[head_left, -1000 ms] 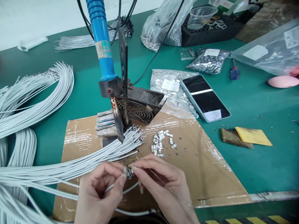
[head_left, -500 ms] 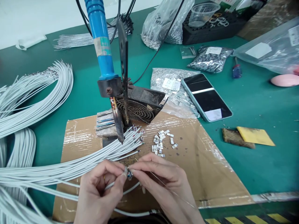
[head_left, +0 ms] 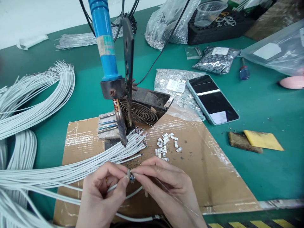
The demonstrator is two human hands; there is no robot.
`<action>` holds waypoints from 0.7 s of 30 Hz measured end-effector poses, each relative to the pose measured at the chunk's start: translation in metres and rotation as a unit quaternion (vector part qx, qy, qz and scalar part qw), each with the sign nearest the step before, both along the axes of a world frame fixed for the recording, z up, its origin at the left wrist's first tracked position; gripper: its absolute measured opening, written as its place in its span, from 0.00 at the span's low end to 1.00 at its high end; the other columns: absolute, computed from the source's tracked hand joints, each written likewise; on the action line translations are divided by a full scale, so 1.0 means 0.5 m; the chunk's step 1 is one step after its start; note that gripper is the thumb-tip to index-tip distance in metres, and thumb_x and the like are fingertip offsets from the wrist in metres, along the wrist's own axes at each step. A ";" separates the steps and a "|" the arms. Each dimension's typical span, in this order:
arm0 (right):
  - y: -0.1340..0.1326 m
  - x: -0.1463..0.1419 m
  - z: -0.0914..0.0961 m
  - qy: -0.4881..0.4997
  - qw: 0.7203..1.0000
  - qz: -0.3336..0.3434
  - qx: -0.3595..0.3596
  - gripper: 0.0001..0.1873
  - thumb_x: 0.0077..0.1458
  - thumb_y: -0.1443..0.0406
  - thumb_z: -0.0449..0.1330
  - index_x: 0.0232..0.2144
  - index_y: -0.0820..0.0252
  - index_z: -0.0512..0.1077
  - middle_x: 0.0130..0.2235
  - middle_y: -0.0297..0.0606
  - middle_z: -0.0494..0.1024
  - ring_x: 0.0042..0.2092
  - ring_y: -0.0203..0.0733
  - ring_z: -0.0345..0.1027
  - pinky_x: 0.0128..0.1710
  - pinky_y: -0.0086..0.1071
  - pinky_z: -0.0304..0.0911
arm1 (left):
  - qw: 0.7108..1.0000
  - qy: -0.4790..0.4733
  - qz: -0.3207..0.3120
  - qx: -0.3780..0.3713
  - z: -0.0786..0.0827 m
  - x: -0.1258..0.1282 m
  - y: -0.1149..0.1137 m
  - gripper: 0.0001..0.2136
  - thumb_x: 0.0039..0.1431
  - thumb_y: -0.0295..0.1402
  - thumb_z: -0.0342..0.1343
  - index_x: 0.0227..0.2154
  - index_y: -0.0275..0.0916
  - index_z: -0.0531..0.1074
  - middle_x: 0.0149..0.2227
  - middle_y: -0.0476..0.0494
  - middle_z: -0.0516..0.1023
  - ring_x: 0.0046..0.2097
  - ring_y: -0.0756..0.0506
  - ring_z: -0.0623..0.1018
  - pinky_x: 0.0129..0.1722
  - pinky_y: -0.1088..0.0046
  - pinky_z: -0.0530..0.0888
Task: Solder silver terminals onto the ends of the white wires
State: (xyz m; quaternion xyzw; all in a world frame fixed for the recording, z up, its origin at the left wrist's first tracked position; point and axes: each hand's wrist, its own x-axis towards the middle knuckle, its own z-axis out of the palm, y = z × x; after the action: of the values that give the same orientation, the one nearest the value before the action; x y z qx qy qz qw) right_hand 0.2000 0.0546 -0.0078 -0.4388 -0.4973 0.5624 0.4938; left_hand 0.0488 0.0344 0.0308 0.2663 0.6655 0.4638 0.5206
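Note:
At the lower middle, my left hand [head_left: 104, 190] pinches a white cable [head_left: 112, 188] close to its end between thumb and forefinger. A small metal connector piece with coloured wire ends [head_left: 132, 178] shows at the fingertips. From the right, my right hand [head_left: 166, 186] closes in, its thumb and forefinger touching that end. A thin solder wire [head_left: 163, 186] runs through the right hand and trails down to the right. Just beyond the hands, the blue-handled soldering iron [head_left: 107, 57] hangs in its stand, tip down over a bundle of white cables [head_left: 95, 166].
Loose small metal connectors [head_left: 162, 145] lie on the cardboard sheet [head_left: 213, 183]. Behind are a fan [head_left: 144, 110], a bag of connectors [head_left: 175, 85] and a phone [head_left: 213, 99]. A yellow sponge [head_left: 263, 140] rests at right; coiled cables [head_left: 64, 91] fill the left.
The view has shifted slightly, so things on the right appear a little farther right. Both hands keep nearly the same pose at the cable end.

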 end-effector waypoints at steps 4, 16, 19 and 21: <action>-0.001 0.001 0.004 -0.030 1.000 0.001 0.011 0.16 0.58 0.72 0.70 0.39 0.42 0.88 0.31 0.31 0.81 0.29 0.33 0.74 0.26 0.21 0.68 | 1.000 -0.006 -0.005 -0.001 -0.001 0.000 0.002 0.07 0.43 0.25 0.73 0.19 0.39 0.80 0.30 0.46 0.83 0.25 0.54 0.70 0.25 0.83 0.64; -0.013 0.015 -0.021 -0.189 0.980 -0.043 0.045 0.09 0.73 0.67 0.51 0.39 0.51 0.67 0.31 0.27 0.73 0.29 0.33 0.68 0.30 0.21 0.65 | 0.998 0.035 0.031 0.030 -0.008 0.003 0.029 0.06 0.46 0.26 0.71 0.20 0.38 0.78 0.31 0.48 0.82 0.27 0.55 0.73 0.28 0.85 0.67; 0.001 0.014 -0.008 -0.189 0.979 -0.033 0.066 0.15 0.71 0.69 0.52 0.29 0.54 0.60 0.29 0.28 0.66 0.28 0.34 0.64 0.30 0.23 0.62 | 0.998 0.041 0.038 0.039 -0.008 0.004 0.036 0.07 0.47 0.27 0.71 0.21 0.39 0.78 0.31 0.49 0.81 0.28 0.54 0.73 0.28 0.85 0.67; 0.008 0.008 0.004 -0.159 0.985 -0.038 0.061 0.14 0.69 0.69 0.53 0.29 0.54 0.62 0.35 0.30 0.72 0.34 0.34 0.69 0.35 0.24 0.64 | 0.997 0.046 0.036 0.043 -0.009 0.003 0.040 0.06 0.48 0.27 0.70 0.21 0.39 0.78 0.31 0.49 0.81 0.28 0.54 0.73 0.28 0.85 0.67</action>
State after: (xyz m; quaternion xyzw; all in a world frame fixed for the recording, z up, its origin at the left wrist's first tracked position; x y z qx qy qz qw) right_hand 0.2042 0.0585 -0.0057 -0.5098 -0.5863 0.4349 0.4552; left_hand 0.0503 0.0542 0.0261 0.2853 0.6771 0.4977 0.4609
